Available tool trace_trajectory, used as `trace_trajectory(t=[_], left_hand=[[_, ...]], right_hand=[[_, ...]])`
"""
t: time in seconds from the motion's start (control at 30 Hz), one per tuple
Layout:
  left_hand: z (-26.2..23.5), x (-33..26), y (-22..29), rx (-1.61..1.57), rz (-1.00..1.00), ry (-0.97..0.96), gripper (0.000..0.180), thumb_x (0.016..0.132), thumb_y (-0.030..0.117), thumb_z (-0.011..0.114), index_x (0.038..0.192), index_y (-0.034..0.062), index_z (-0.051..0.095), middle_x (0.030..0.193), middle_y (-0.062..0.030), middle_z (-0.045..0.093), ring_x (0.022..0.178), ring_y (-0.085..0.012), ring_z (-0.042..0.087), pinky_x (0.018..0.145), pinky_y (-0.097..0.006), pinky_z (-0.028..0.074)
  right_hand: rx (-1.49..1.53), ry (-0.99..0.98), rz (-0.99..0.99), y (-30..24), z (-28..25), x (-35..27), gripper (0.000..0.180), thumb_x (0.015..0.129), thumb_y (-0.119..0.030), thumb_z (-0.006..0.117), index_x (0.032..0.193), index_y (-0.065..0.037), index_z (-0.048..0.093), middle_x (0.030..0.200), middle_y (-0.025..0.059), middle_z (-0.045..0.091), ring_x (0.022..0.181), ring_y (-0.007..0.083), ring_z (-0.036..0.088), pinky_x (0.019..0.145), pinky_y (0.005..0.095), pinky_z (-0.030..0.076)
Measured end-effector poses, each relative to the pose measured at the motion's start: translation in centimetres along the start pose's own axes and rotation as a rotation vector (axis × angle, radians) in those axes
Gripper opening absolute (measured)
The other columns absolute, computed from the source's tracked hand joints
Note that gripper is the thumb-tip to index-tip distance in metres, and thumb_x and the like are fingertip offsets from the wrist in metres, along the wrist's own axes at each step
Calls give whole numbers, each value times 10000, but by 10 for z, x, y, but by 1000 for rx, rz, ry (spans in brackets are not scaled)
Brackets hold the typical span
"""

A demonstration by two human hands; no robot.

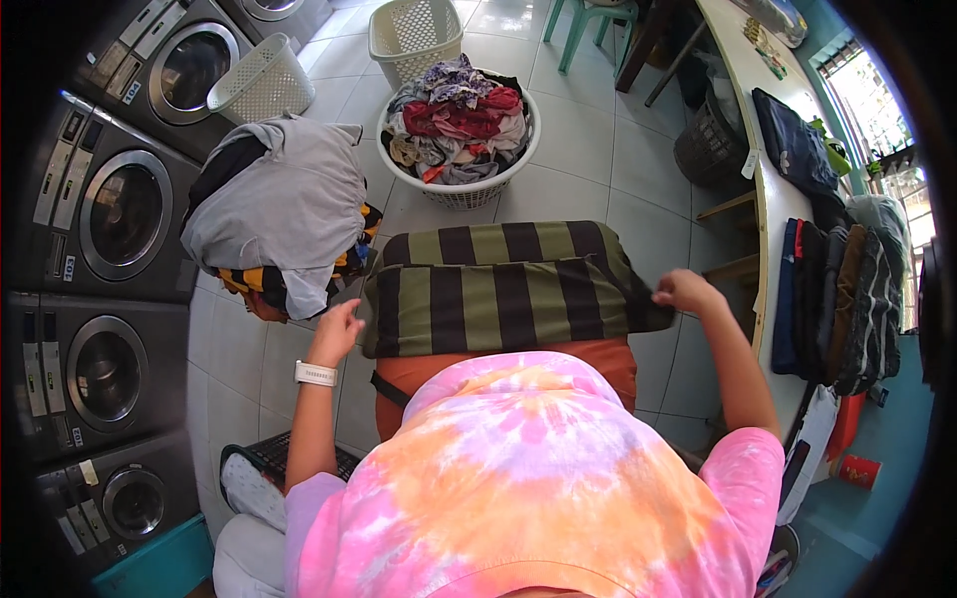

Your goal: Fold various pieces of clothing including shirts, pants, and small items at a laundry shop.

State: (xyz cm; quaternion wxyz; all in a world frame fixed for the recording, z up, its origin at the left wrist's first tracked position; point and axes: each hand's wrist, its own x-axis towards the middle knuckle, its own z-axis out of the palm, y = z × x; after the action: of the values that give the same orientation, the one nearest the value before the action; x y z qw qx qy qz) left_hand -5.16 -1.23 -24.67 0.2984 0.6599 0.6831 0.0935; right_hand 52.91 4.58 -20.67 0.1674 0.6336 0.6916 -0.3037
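Observation:
A green-and-black striped cloth garment (488,299) lies folded across my lap, over orange fabric (608,379). My right hand (688,292) pinches its dark right edge, pulling that corner outward. Just beyond the left edge is my left hand (339,332), its fingers loosely curled and apart, with no cloth visible in them. A pale watch (316,373) is on that wrist.
Ahead stands a white laundry basket (469,189) heaped with clothes. A large pile of clothes (284,204) sits to the left, before stacked washing machines (125,214). Folded clothes (832,299) line the long table (768,229) on the right. Another basket (414,45) is farther back.

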Motion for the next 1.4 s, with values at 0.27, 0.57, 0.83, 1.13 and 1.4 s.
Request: trace_trajectory(t=[0.27,0.57,0.83,1.13,1.4], left_hand=[[40,51,29,41,312,442,196,795,46,546,984,39,600,972,-126,585,903,-308,549,807,-381,436],[20,65,12,93,219,318,92,781,66,569,862,26,590,834,-123,562,827,-306,545,728,-388,441],[44,151,-8,-411,-696,-111,531,898,457,394,1156,16,535,1168,-103,564,1006,-220,548,836,-331,432],[51,216,-30,-1014,-779,-602,332,835,256,561,1102,59,548,1067,-56,604,712,-150,600,644,-280,497],[20,236,-26,-850,-444,-268,329,687,-10,674,1001,30,582,843,-58,626,718,-152,597,633,-261,475]], right_hand=[[187,686,-357,-88,43,51,258,735,-253,677,895,-76,579,1170,161,493,1118,335,443,917,426,371],[397,692,-314,-75,46,77,204,722,-129,674,871,-46,561,1172,168,488,1103,350,443,916,397,372],[1531,45,214,-24,61,130,658,863,-613,331,1205,-73,484,1247,129,487,1145,267,457,946,379,356],[1378,-280,599,41,123,165,627,803,-583,472,1137,-55,537,1132,117,572,1020,261,546,905,445,397],[1637,168,354,118,73,155,230,781,-292,679,969,-192,590,928,-33,602,917,152,524,789,366,381]])
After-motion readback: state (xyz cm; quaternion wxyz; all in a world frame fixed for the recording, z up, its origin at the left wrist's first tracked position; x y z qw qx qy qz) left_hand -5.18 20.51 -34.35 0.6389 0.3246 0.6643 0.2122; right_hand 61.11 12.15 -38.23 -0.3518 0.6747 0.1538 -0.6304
